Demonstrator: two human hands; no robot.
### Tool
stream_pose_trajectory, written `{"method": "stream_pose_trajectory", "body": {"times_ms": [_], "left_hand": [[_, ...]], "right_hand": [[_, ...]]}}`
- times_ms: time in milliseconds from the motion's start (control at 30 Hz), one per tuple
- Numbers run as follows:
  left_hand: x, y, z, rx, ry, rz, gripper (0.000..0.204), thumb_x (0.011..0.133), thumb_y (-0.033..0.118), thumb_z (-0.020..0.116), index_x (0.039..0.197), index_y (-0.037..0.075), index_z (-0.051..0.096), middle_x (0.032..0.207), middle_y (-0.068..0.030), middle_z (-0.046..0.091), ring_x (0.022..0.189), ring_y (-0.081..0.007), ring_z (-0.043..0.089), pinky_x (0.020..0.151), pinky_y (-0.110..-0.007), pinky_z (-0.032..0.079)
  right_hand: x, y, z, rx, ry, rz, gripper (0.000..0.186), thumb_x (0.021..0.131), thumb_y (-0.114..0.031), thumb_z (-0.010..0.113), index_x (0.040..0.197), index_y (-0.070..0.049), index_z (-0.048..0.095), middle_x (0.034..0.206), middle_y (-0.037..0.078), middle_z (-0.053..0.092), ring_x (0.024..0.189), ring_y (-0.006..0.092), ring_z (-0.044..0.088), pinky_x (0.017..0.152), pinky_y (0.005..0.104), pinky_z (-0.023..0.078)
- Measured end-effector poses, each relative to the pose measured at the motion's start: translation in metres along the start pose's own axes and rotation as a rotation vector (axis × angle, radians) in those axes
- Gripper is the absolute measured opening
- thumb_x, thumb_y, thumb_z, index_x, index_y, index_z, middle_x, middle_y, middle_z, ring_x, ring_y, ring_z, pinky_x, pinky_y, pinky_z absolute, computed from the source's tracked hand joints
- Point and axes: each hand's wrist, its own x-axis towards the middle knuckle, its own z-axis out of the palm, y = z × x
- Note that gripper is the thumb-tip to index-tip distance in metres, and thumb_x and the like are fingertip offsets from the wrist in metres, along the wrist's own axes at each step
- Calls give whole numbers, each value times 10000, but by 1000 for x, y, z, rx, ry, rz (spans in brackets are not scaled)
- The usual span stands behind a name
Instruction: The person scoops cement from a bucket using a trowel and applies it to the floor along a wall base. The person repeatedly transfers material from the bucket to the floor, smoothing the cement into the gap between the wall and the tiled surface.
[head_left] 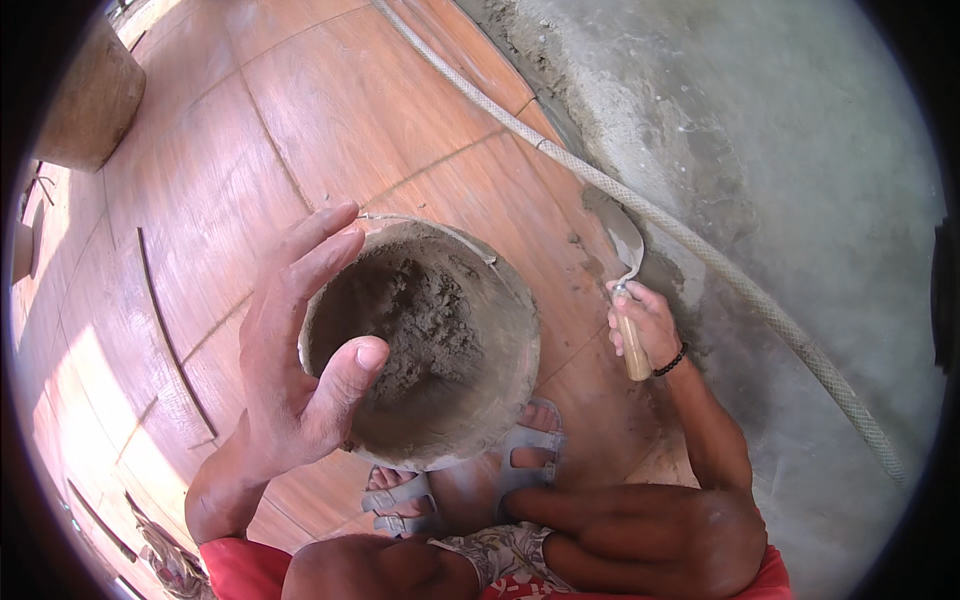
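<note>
A round bucket (510, 350) stands on the tiled floor in front of my feet, its inner wall smeared with grey. Crumbly wet mortar (430, 325) lies in it, and a thin wire handle (440, 228) rests along the far rim. My left hand (290, 360) is raised over the bucket's left side, thumb and fingers apart, holding nothing. To the right of the bucket, my right hand (648, 325) is closed round the wooden handle of a trowel (627, 240). The trowel's blade points away from me, low over a grey smear on the tiles.
A pale braided hose (690, 235) runs diagonally past the trowel, along the edge between the tiles (350, 110) and grey wet concrete (800, 170). A thin dark strip (168, 335) lies at left. A large brown pot (95, 95) stands far left. My sandals (530, 450) are close behind the bucket.
</note>
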Motion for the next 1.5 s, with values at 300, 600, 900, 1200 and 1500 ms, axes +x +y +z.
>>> {"method": "stream_pose_trajectory", "body": {"times_ms": [300, 600, 900, 1200, 1500], "left_hand": [[46, 16, -2, 208, -189, 10, 454, 906, 261, 644, 1255, -12, 549, 1319, -208, 539, 1233, -371, 514, 1049, -436, 387], [140, -7, 72, 150, -624, -403, 481, 950, 234, 553, 1329, -53, 479, 1270, -271, 551, 1258, -356, 507, 1076, -427, 415], [179, -36, 166, -168, -382, -552, 318, 881, 110, 521, 1104, -84, 639, 1067, -247, 646, 997, -317, 653, 813, -396, 550], [193, -52, 197, 146, -598, -359, 299, 840, 12, 571, 1112, 33, 692, 1062, -189, 679, 937, -310, 675, 827, -397, 558], [202, -55, 208, -243, -589, -561, 429, 907, 180, 530, 1271, -45, 549, 1326, -229, 526, 1216, -321, 521, 999, -417, 434]], "right_hand": [[-31, 1, -11, 85, 91, -62, 460, 943, -180, 599, 1334, 13, 455, 762, 86, 592, 530, 145, 577, 441, 278, 488], [-61, 46, -32, -221, 218, -306, 402, 932, -130, 586, 1287, 39, 505, 740, 39, 572, 547, 104, 559, 490, 245, 462], [-33, 45, 4, -330, 87, -107, 366, 916, -120, 608, 1246, 27, 548, 745, 27, 573, 552, 93, 558, 507, 243, 464], [-48, 5, -51, -34, 121, 47, 372, 953, -185, 572, 1266, 9, 523, 741, 91, 611, 507, 149, 577, 432, 272, 484], [-90, 29, -28, -363, 176, -95, 346, 943, -148, 566, 1215, 62, 523, 711, 63, 581, 529, 114, 558, 496, 236, 450]]}}
